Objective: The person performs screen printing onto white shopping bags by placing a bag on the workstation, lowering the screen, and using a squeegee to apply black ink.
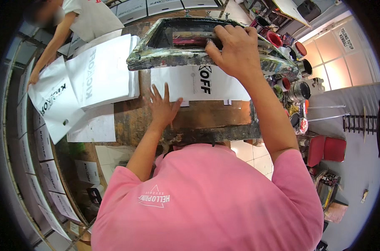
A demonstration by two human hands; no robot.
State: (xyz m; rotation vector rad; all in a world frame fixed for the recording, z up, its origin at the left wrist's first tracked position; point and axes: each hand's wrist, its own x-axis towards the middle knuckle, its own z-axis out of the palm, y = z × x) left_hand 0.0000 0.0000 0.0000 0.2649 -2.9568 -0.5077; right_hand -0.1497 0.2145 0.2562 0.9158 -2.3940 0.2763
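Observation:
My right hand (236, 50) is closed over the near bar of a paint-crusted screen-printing frame (156, 62), which is tilted with its near side raised. Inside the frame lies a squeegee (190, 38) with reddish stains; its right end is hidden behind my fingers, and I cannot tell if they touch it. Under the raised bar, a white bag (227, 85) with black lettering lies flat on the worn table (215, 113). My left hand (163, 106) is open, fingers spread, beside the bag's near left edge, holding nothing.
On the left, another person's hand (33, 77) holds a printed white bag (56, 98) next to a stack of white bags (104, 71). Several ink cans (299, 90) crowd the table's right side. A rack (52, 175) of printed sheets stands lower left, a red chair (334, 148) at right.

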